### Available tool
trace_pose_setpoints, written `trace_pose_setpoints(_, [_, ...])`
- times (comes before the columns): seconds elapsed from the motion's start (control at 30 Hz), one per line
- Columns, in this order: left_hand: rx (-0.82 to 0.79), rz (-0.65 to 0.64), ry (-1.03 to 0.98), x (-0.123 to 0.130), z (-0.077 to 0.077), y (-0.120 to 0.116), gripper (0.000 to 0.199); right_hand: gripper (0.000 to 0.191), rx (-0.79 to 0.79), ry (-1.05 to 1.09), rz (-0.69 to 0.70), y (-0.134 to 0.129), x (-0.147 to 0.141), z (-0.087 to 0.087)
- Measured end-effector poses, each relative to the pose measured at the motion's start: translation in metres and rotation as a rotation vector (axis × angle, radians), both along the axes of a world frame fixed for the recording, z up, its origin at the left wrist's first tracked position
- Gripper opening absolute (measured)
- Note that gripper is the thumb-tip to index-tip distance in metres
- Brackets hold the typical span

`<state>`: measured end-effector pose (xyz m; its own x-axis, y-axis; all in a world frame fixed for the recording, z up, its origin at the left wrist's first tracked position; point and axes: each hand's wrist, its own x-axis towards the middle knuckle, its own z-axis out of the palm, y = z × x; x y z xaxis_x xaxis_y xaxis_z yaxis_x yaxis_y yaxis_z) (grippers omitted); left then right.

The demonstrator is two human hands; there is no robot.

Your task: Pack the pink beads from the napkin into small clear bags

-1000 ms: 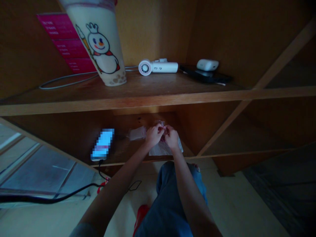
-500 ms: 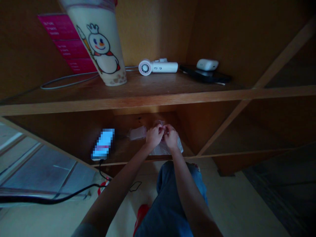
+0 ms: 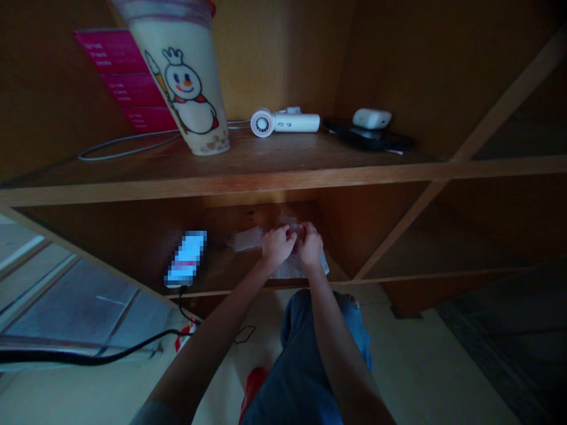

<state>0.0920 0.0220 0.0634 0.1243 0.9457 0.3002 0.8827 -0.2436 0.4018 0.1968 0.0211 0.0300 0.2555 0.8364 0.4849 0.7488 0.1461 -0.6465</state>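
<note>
Both hands are together over the lower shelf. My left hand (image 3: 277,244) is closed, its fingers pinching a small clear plastic bag (image 3: 289,219) whose top stands up behind the fingertips. On the bag's other side my right hand (image 3: 311,243) is closed on it too. Something reddish shows between the hands, too small and dark to name. Beneath the hands lies a whitish, crinkled plastic sheet or bag (image 3: 287,270), partly covered by them. To the left of my left hand rests a flat stack of clear plastic bags (image 3: 247,239).
A lit phone (image 3: 186,258) with a black cable leans at the lower shelf's left. On the upper shelf (image 3: 266,154) stand a milk tea cup (image 3: 195,88), a white handheld fan (image 3: 286,123) and a white earbud case (image 3: 372,118) on a dark flat object. The shelf edge (image 3: 283,179) overhangs my hands.
My hands have parted slightly, the right one shifting a little to the right. More of the clear bag shows between them. The shelf items have stayed in place.
</note>
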Motion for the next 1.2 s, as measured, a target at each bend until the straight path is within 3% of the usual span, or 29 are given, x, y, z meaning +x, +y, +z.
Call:
trace_pose_setpoints(0.07, [0.002,0.0,0.011,-0.001,-0.001,-0.003,0.02,0.028,0.003,0.032,-0.027,0.001,0.004,0.0])
trace_pose_setpoints(0.23, [-0.005,-0.018,-0.117,-0.008,-0.005,-0.004,0.014,0.027,0.055,0.099,0.098,0.001,0.008,0.001])
trace_pose_setpoints(0.33, [0.009,-0.058,-0.355,-0.013,-0.013,0.001,0.011,0.027,0.078,0.215,0.142,0.002,0.008,0.001])
trace_pose_setpoints(0.5, [0.042,-0.047,-0.695,-0.019,-0.036,0.009,0.033,0.024,0.102,0.468,0.287,0.004,0.011,0.0])
trace_pose_setpoints(0.67, [-0.026,-0.159,-0.919,-0.014,-0.051,0.007,0.048,0.018,0.065,0.733,0.468,0.005,0.012,0.002])
trace_pose_setpoints(0.8, [-0.195,-0.124,-1.223,-0.008,-0.054,0.009,0.046,0.013,0.019,0.908,0.56,0.005,0.014,0.002])
trace_pose_setpoints(0.93, [-0.401,-0.12,-1.484,-0.008,-0.051,0.011,0.042,0.011,-0.033,1.02,0.582,0.008,0.017,-0.001])
trace_pose_setpoints(1.03, [-0.38,-0.123,-1.6,-0.012,-0.046,0.011,0.038,0.012,-0.006,1.049,0.552,0.012,0.019,-0.003])
trace_pose_setpoints(1.2, [-0.29,-0.096,-1.622,-0.017,-0.038,0.01,0.035,0.016,0.083,0.945,0.382,0.012,0.018,0.0])
